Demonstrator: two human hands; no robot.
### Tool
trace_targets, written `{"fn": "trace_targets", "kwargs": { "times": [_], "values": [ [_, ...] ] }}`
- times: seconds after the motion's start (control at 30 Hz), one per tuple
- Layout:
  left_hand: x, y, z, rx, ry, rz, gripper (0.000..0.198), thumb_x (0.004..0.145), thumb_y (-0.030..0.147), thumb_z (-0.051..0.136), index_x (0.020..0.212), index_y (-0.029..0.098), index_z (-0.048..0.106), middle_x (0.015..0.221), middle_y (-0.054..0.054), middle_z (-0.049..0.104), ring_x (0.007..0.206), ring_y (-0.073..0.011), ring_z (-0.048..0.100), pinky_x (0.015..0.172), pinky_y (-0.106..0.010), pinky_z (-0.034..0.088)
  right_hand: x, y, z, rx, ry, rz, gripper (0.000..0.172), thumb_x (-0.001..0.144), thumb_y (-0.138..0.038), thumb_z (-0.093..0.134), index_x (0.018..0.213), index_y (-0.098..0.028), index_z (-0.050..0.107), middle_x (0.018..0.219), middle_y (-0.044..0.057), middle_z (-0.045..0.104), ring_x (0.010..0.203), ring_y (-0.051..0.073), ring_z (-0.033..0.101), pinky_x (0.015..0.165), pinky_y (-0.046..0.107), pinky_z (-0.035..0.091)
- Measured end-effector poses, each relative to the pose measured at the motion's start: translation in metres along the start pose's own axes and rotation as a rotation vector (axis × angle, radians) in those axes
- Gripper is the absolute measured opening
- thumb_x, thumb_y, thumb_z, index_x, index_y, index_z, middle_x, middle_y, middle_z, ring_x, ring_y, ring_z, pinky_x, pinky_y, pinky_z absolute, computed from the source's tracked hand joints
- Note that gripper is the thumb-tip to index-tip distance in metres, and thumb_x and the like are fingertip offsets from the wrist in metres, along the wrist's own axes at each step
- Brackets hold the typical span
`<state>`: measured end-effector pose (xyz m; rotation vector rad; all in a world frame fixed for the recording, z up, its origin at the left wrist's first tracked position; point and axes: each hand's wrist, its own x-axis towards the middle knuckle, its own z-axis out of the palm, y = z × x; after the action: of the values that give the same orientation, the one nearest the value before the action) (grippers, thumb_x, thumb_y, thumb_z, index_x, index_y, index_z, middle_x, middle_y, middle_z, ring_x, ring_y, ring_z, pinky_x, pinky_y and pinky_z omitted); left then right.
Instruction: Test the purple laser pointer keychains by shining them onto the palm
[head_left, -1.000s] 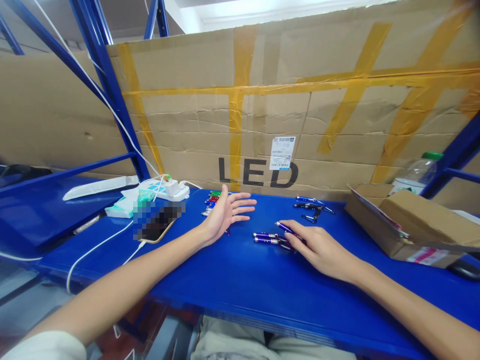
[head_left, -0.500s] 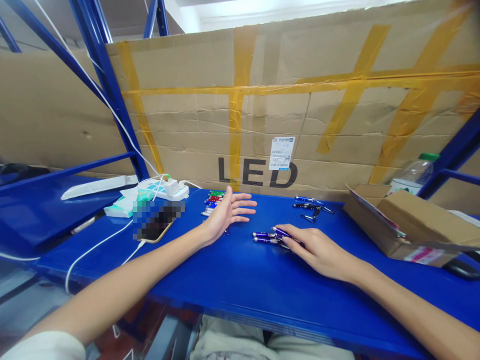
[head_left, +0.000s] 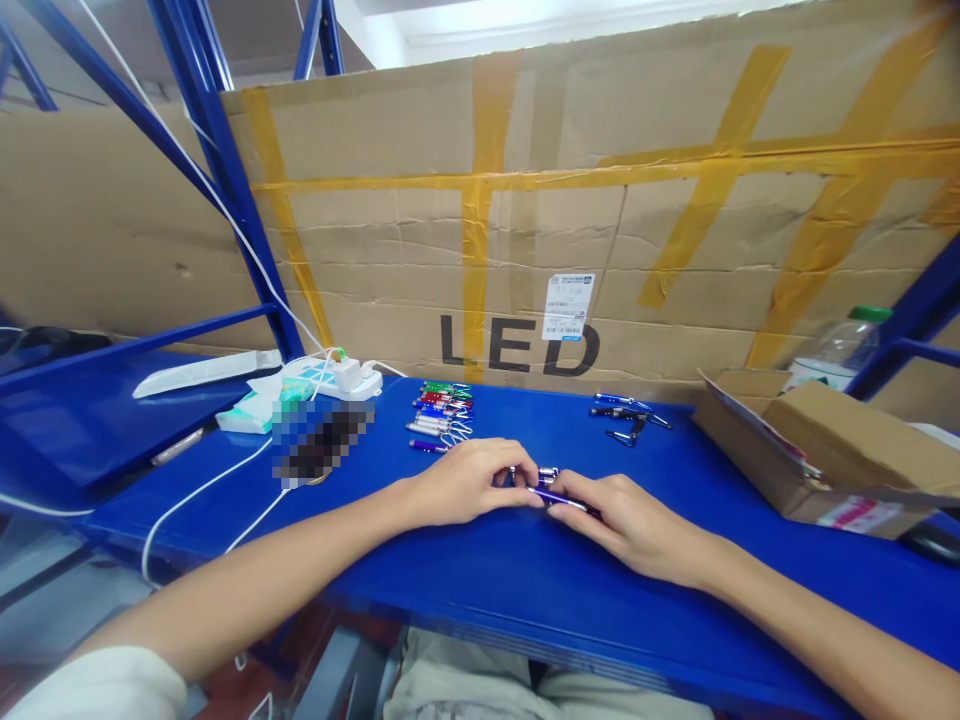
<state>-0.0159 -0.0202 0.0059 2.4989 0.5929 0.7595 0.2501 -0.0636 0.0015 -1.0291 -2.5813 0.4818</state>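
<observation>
the right hand (head_left: 622,520) pinches a purple pen (head_left: 562,499). just beside it, the left hand (head_left: 476,482) is half curled; i can't tell if it grips anything.

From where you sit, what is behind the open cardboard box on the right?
A clear, green-capped bottle shows behind the cardboard box. The box hides its base, so I can't tell whether more sits there.
</observation>
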Motion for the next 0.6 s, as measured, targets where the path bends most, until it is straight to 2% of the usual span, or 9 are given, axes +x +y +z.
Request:
{"fn": "trace_targets", "kwargs": {
  "times": [0.13, 0.3, 0.4, 0.5, 0.6],
  "values": [
    [0.0, 0.005, -0.004, 0.067, -0.054, 0.054, 0.036, 0.108, 0.054, 0.058, 0.112, 0.022, 0.075, 0.108, -0.009, 0.076, 0.103, -0.0256, 0.069, 0.092, -0.035, 0.05, 0.0, -0.005, -0.001, 0.053, -0.032, -0.02, 0.036, 0.116, -0.052, 0.042, 0.123, -0.026, 0.066, 0.108, 0.005, 0.079, 0.084, 0.021, 0.073, 0.073, 0.03, 0.047],
    [-0.012, 0.013, -0.027, 0.176, -0.232, 0.034, 0.037, 0.111, 0.049, 0.052, 0.117, 0.022, 0.077, 0.107, -0.011, 0.075, 0.105, -0.0281, 0.067, 0.093, -0.037, 0.05, 0.0, -0.007, -0.008, 0.053, -0.045, 0.009, 0.04, 0.114, -0.057, 0.045, 0.12, -0.025, 0.068, 0.09, 0.002, 0.077, 0.08, 0.022, 0.072, 0.073, 0.03, 0.048],
    [-0.038, 0.01, -0.048, 0.19, -0.221, -0.087, 0.032, 0.111, 0.047, 0.054, 0.115, 0.025, 0.077, 0.108, -0.009, 0.074, 0.103, -0.0256, 0.068, 0.093, -0.035, 0.049, 0.001, 0.0, -0.01, 0.043, 0.042, 0.037, 0.041, 0.114, -0.056, 0.043, 0.12, -0.025, 0.069, 0.095, 0.004, 0.078, 0.084, 0.022, 0.073, 0.078, 0.032, 0.051],
    [-0.071, 0.0, -0.069, 0.275, -0.166, -0.232, 0.029, 0.11, 0.047, 0.056, 0.112, 0.025, 0.075, 0.11, -0.006, 0.074, 0.104, -0.025, 0.067, 0.093, -0.035, 0.048, 0.002, 0.008, -0.008, 0.019, 0.139, 0.024, 0.041, 0.114, -0.054, 0.044, 0.122, -0.025, 0.071, 0.112, 0.008, 0.076, 0.1, 0.025, 0.071, 0.09, 0.038, 0.054],
    [-0.095, -0.013, -0.085, 0.378, -0.092, -0.295, 0.03, 0.11, 0.047, 0.056, 0.112, 0.023, 0.074, 0.107, -0.007, 0.073, 0.102, -0.0252, 0.066, 0.095, -0.037, 0.048, 0.004, 0.013, -0.005, -0.014, 0.116, -0.015, 0.041, 0.113, -0.053, 0.046, 0.135, -0.029, 0.07, 0.123, 0.011, 0.068, 0.114, 0.028, 0.065, 0.103, 0.045, 0.053]
  ]
}}
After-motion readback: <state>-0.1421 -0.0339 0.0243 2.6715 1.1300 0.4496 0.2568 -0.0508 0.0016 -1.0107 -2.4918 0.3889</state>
